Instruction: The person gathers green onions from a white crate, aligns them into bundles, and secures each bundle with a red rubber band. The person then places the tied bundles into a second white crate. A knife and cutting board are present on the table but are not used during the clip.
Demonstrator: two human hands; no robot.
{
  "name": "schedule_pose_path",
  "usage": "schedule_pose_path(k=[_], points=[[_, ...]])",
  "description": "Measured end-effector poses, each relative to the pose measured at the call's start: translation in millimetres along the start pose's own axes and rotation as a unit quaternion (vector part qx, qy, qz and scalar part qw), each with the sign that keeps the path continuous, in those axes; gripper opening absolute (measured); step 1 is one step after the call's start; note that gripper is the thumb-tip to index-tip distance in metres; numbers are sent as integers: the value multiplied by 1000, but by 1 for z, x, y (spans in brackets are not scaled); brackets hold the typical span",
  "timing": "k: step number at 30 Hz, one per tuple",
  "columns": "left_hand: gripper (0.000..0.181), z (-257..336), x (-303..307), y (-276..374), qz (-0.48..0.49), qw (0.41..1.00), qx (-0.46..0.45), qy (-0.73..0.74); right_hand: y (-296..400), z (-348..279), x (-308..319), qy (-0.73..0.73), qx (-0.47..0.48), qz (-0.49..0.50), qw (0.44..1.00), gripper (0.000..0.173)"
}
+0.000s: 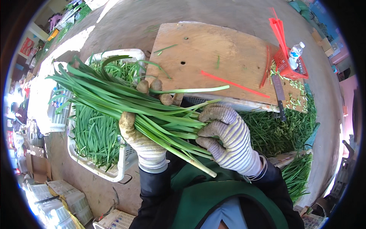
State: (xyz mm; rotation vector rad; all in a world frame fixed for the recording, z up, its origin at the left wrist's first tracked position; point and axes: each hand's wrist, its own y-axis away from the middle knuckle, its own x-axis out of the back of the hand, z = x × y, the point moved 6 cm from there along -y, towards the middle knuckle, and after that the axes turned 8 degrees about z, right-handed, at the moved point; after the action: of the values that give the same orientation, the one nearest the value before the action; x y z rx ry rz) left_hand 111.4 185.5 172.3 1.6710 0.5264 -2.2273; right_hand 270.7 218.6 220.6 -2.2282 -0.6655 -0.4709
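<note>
My left hand (143, 137), in a striped knit glove with soiled fingers, grips a bunch of long green leafy stalks (114, 100) from below, its fingertips showing over the far side. The leaf tips point to the left and the pale stem ends to the right. At those stem ends is my right hand (228, 137), in a matching glove, its bent fingers closed on several stalks. One pale stalk (200, 90) sticks out over the wooden board (228, 54). On the board lie a red strip (234, 84) and a knife (278, 94) with a black handle.
A red plastic basket (291, 70) with red strips and a bottle (296, 51) stands at the board's right end, near cut stem bits (297, 97). White crates (121, 169) of greens stand at the left. More greens (266, 134) lie at the right. Stacked crates (60, 200) stand lower left.
</note>
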Motion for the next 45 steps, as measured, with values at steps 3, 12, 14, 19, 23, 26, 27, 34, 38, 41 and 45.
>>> schedule_pose_path(k=[3, 12, 14, 19, 23, 26, 27, 34, 38, 41, 45], points=[[54, 6, 9, 6, 4, 999, -40, 26, 10, 2, -9, -59, -19, 62, 996, 17], [60, 26, 20, 13, 28, 995, -80, 48, 10, -5, 41, 3, -41, 63, 997, 12], [59, 24, 16, 14, 11, 997, -70, 18, -4, -28, 23, 74, 85, 3, 994, 13], [63, 22, 6, 19, -11, 998, -58, -6, -13, -37, -14, 190, 211, -68, 956, 27], [63, 21, 5, 21, 24, 999, -40, 2, -10, -50, -21, 256, 252, -82, 930, 29], [63, 17, 5, 22, 49, 999, -22, 12, -7, -49, -23, 301, 261, -68, 915, 41], [63, 15, 4, 22, 35, 999, -14, 17, -4, -48, -22, 286, 263, -48, 920, 41], [57, 5, 6, 19, 64, 997, 29, 29, -1, -45, -15, 229, 226, -36, 946, 19], [50, 6, 18, 16, 93, 995, 31, 7, 8, -43, -8, 253, 193, -104, 942, 39], [47, 7, 22, 13, 93, 995, 25, 17, 14, -45, 4, 252, 216, -85, 939, 33], [45, 11, 24, 8, 47, 998, 26, 20, 21, -44, 24, 267, 200, -107, 937, 34]])
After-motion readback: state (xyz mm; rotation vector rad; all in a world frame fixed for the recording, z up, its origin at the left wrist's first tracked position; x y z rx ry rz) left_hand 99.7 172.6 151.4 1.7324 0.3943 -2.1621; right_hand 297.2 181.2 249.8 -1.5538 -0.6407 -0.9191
